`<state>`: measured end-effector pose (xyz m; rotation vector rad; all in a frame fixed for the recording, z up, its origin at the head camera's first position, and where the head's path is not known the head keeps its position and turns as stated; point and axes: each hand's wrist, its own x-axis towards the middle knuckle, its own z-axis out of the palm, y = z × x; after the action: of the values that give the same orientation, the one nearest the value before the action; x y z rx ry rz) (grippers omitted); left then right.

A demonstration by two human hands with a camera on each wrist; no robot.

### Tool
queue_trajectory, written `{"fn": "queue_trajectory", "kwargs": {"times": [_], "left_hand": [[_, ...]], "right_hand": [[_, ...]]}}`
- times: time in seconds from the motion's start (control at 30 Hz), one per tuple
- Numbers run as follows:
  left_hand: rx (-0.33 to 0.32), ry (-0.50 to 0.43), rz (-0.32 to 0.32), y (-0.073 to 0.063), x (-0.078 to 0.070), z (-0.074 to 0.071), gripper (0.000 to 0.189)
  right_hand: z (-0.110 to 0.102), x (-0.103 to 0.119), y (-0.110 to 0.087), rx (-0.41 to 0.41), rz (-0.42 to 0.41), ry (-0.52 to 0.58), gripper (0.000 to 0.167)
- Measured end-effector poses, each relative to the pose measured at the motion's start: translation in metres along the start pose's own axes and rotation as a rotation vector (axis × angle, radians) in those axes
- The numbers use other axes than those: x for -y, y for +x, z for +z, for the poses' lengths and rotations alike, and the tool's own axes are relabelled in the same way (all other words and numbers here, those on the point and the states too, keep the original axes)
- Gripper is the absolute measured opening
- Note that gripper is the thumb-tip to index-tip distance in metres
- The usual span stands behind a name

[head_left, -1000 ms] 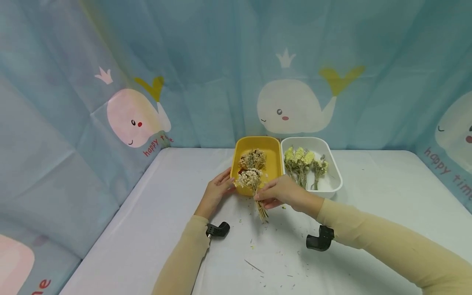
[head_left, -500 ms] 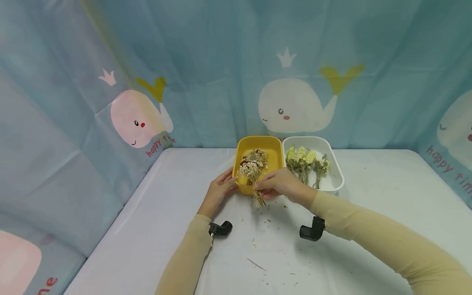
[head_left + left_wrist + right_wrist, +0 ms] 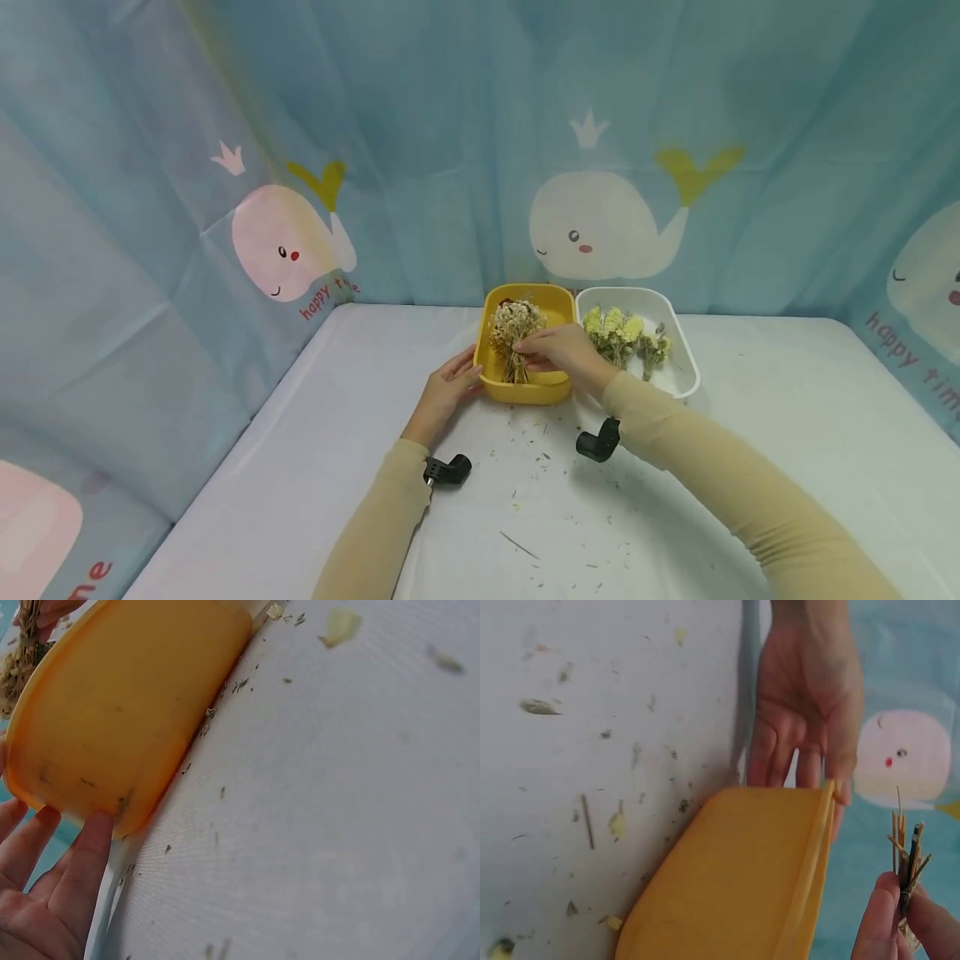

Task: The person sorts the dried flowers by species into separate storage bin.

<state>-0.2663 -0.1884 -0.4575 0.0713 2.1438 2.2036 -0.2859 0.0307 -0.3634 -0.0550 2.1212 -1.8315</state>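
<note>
My right hand (image 3: 561, 350) pinches the stems of a small bunch of dried flowers (image 3: 516, 323) with cream heads. The bunch is over the yellow tray (image 3: 558, 307), heads pointing away from me. In the right wrist view the cut stem ends (image 3: 906, 851) stick out past the thumb and fingertips. My left hand (image 3: 444, 390) rests against the tray's left side near the front corner. Its fingers look mostly straight in the left wrist view, touching the yellow wall (image 3: 112, 750). Other dried flowers in the tray are mostly hidden behind the held bunch.
A white tray (image 3: 686, 371) stands against the yellow tray's right side, with several bunches of yellow dried flowers (image 3: 615, 327) in it. Plant crumbs and a thin stem (image 3: 519, 545) lie on the white table. A blue whale-print curtain (image 3: 435, 225) hangs behind.
My right hand has carried the cream dried flowers forward, from across the front rim of the yellow tray to over its inside. The left hand has stayed at the tray's left side.
</note>
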Motion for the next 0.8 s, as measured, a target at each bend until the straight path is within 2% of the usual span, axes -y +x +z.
{"fn": "queue_trajectory", "kwargs": {"times": [0.23,0.37,0.6,0.8], "left_hand": [[-0.018,0.006,0.005,0.001,0.002,0.0,0.053],[-0.003,0.033,0.035,0.002,0.001,-0.001,0.054],[-0.001,0.011,0.034,0.006,-0.005,-0.001,0.053],[-0.004,0.013,-0.007,0.003,0.001,0.0,0.053]], "right_hand": [[0.006,-0.005,0.014,-0.034,-0.027,0.044,0.03],[0.008,-0.006,0.022,-0.078,-0.038,0.041,0.028],[0.012,-0.011,0.036,-0.123,-0.05,-0.007,0.024],[0.012,-0.024,0.041,-0.151,-0.039,-0.104,0.018]]}}
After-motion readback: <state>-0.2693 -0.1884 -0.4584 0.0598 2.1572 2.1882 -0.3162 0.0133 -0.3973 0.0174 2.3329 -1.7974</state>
